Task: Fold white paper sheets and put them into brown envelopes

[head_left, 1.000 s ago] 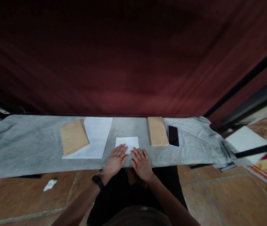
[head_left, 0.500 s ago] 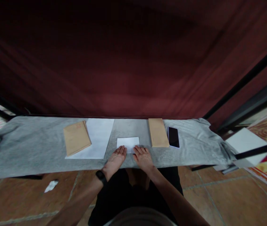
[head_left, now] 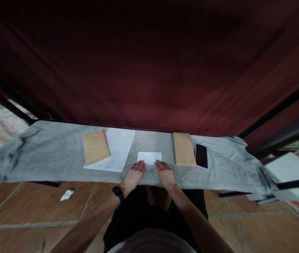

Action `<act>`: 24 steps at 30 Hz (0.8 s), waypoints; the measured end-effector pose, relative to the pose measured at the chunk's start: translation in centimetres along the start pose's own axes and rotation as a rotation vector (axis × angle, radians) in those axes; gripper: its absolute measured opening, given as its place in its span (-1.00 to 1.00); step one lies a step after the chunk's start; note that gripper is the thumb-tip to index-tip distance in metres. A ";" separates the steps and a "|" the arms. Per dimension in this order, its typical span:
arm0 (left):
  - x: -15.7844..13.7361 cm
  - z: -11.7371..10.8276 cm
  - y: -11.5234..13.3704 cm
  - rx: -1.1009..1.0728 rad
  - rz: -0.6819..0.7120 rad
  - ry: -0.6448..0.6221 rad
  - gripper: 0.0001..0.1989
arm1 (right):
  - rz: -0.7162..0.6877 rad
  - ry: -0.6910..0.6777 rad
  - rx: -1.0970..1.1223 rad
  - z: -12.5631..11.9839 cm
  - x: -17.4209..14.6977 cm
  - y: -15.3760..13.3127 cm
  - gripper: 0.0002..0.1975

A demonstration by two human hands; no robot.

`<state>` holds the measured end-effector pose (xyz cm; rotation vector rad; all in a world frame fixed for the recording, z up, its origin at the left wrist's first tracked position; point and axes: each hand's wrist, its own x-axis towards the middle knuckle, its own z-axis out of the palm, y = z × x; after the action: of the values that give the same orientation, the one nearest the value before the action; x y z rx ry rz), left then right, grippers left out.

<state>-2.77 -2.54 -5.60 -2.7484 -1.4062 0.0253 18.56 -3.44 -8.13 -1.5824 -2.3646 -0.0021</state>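
A small folded-looking piece of white paper (head_left: 150,157) lies flat on the grey cloth (head_left: 57,158) in front of me. My left hand (head_left: 135,172) rests with its fingertips on the paper's near left corner, fingers stretched out and flat. On the near right corner lies my right hand (head_left: 164,173), its fingers also straight and flat. To the left, larger white sheets (head_left: 120,147) lie partly under brown envelopes (head_left: 96,147). A stack of long brown envelopes (head_left: 184,149) is to the right of my right hand.
A phone (head_left: 201,156) with a dark screen lies beside the long envelopes. Behind the cloth-covered surface hangs a dark red curtain (head_left: 149,88). Black metal bars (head_left: 278,105) slant at both sides. A crumpled white scrap (head_left: 67,195) lies on the tiled floor (head_left: 28,207).
The view has shifted and tilted slightly, so things on the surface appear further right. Both hands stay at the small paper's near corners, with slightly less of it covered.
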 end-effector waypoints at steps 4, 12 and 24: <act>-0.6 0.5 -0.8 -0.023 -0.021 0.014 -0.44 | -0.003 -0.013 0.017 0.0 -0.4 0.8 -0.56; -1.2 1.6 -1.2 -0.006 -0.033 0.036 -0.42 | -0.019 0.030 0.108 -0.6 -1.8 2.0 -0.56; -2.6 2.8 -2.0 -0.102 -0.013 0.191 -0.41 | -0.033 -0.043 0.079 -0.2 0.3 -0.6 -0.55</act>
<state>-6.02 -3.40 -8.33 -2.7331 -1.4107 -0.3091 17.98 -3.48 -7.79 -1.5213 -2.3921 0.1175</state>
